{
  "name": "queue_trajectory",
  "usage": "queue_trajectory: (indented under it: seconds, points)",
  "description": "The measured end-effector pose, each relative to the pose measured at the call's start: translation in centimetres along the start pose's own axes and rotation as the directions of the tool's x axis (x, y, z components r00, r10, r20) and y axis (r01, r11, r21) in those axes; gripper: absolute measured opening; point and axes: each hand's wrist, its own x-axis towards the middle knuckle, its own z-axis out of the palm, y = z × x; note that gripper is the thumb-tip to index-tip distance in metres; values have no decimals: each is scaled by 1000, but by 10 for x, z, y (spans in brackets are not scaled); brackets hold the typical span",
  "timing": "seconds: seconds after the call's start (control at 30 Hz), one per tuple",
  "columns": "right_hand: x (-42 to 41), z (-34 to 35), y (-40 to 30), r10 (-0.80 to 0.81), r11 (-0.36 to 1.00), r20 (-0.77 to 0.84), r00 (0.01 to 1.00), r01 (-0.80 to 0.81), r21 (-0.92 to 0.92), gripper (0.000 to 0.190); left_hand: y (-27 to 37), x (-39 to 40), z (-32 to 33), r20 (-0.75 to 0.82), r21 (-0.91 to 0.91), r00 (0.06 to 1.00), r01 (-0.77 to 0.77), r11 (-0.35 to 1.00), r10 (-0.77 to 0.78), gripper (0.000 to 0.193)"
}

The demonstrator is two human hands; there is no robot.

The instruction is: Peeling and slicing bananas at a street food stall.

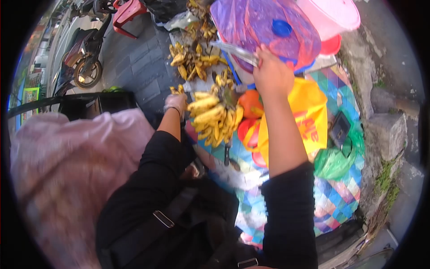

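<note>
My left hand (176,103), in a thin clear glove, is closed around small yellow bananas (177,89) whose tips show past the fingers. Beside it lies a large bunch of yellow bananas (213,116). My right hand (274,74) grips one end of a flat, whitish, see-through piece, seemingly a plastic bag (237,53), over the edge of a container covered by purple-red plastic (245,20). Loose ripe bananas (191,62) lie on the paving farther off. A knife with a black handle (227,154) rests just below the big bunch.
A yellow plastic bag (310,114) partly hides orange and red items. To the right are a green plastic bag (339,163) and a concrete curb (386,134). A pink bucket (331,15), red plastic stool (129,15) and parked motorcycle (84,64) stand farther off. Pink cloth (77,151) covers the left side.
</note>
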Motion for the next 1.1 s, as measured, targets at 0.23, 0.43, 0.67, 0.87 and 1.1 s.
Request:
queue_trajectory:
  seconds: [0.23, 0.43, 0.67, 0.87, 1.1]
  points:
    - [3, -16, -11, -211, 976, 92, 973, 205, 76, 37, -102, -90, -21, -91, -640, 978, 86, 764, -187, 20]
    - [-120, -84, 20, 22, 797, -21, 1000, -4, 605, 29, -154, -227, 33, 261, -399, 925, 364, 842, -276, 26]
    - [-331, -86, 50, 388, 545, 536, 750, -656, 523, 28, -177, -216, 65, 722, -268, 692, 284, 921, -3, 37]
    - [-380, -103, 11, -56, 566, 780, 623, -624, 539, 49, -153, -256, -6, 756, -333, 638, 186, 924, 144, 38]
    - [-324, -135, -62, -421, 655, 696, 581, -336, 677, 54, -122, -340, -129, 798, -494, 418, 42, 869, 434, 38]
